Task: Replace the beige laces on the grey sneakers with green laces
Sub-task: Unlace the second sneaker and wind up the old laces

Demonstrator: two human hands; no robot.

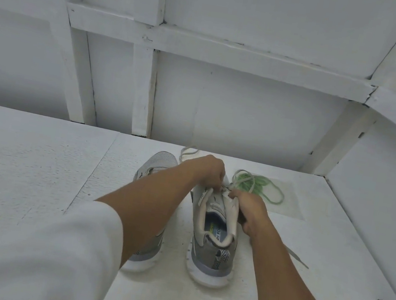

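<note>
Sleeve (27, 239) nearest; sneaker (211, 251) insole reads "RY FO".

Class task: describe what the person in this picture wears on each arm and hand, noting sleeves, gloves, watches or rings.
The left arm has a loose white sleeve pushed up, leaving the forearm bare. The right arm is bare as far as the frame shows, with no sleeve in view. The left hand and right hand are both bare: no gloves, and no watch, bracelet or ring visible on either wrist or the fingers that show.

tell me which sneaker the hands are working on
The right sneaker, beside the green laces; both hands grip its lace area, while the left sneaker lies untouched under the forearm.
</note>
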